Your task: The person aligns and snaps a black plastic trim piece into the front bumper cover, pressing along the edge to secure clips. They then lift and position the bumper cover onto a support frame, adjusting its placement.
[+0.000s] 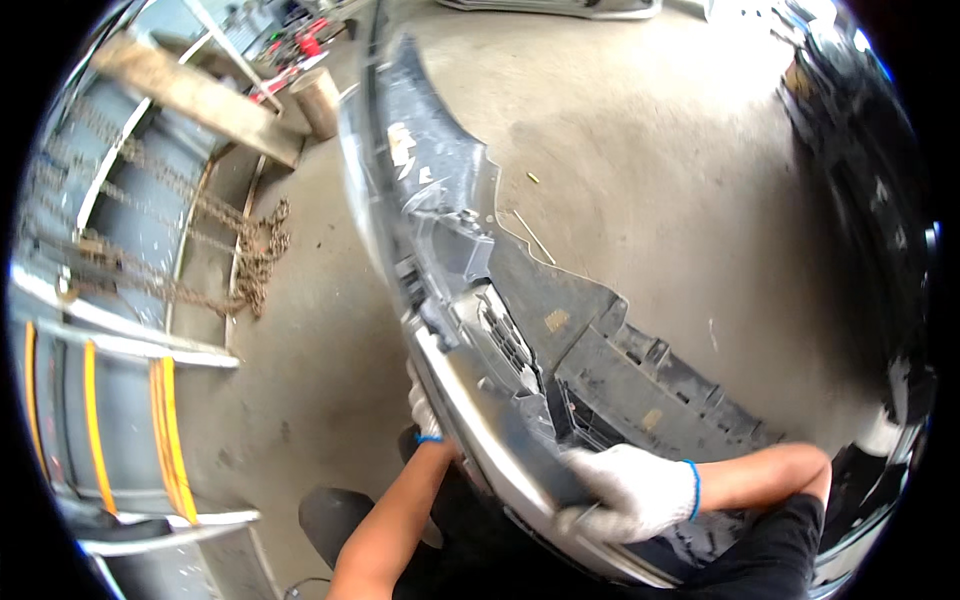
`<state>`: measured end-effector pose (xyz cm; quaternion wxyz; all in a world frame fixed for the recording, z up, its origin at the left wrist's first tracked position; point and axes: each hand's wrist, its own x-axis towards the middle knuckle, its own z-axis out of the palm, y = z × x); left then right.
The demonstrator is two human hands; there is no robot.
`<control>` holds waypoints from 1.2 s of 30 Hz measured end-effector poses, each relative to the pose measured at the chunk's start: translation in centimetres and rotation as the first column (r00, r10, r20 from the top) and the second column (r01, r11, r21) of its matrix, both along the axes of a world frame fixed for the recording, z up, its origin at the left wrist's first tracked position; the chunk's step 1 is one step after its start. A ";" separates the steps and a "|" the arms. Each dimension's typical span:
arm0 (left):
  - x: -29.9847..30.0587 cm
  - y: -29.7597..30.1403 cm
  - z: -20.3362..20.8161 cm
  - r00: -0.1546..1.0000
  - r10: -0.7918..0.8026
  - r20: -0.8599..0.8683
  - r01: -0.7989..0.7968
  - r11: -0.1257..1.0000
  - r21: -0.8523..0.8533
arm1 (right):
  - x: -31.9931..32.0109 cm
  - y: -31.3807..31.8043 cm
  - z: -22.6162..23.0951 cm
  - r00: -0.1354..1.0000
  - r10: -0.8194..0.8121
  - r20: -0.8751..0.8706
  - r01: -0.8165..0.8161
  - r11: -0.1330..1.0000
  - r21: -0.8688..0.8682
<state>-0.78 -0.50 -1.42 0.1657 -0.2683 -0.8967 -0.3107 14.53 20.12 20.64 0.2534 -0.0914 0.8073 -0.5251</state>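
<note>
A long car bumper cover (470,390) stretches across the middle of the head view, its dark inner side facing up and its pale outer face toward me. Inside it are a black honeycomb grille piece (508,335) and a black plastic lower panel (640,380). My right hand (630,490), in a white knit glove with a blue cuff, is closed over the near edge of the bumper. Against the outer face, lower left, my left hand (424,412) grips too; its fingers are partly hidden behind the bumper.
On the left, rusty chains (262,255) hang from a metal rack with orange straps (165,435). Behind it lie a wooden beam (200,95) and a log (316,102). Dark car parts (860,180) stand along the right. A thin stick (535,238) lies on the concrete floor (640,130).
</note>
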 end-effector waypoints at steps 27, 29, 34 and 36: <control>-0.8 2.5 7.9 0.549 0.060 0.834 -0.251 0.963 0.096 | -9.1 0.1 -16.7 0.849 -0.320 -0.421 0.321 0.944 -0.073; -0.7 2.6 8.1 0.548 0.024 0.836 -0.262 0.954 0.144 | -8.9 0.2 -16.4 0.874 -0.279 -0.397 0.289 0.957 -0.036; -1.0 3.2 8.1 0.473 0.033 0.880 -0.307 0.943 0.129 | -8.7 -0.3 -16.6 0.867 -0.268 -0.420 0.300 0.954 0.009; -1.2 2.9 8.1 0.483 0.045 0.875 -0.303 0.945 0.118 | -8.8 -0.4 -16.8 0.854 -0.251 -0.455 0.281 0.960 -0.002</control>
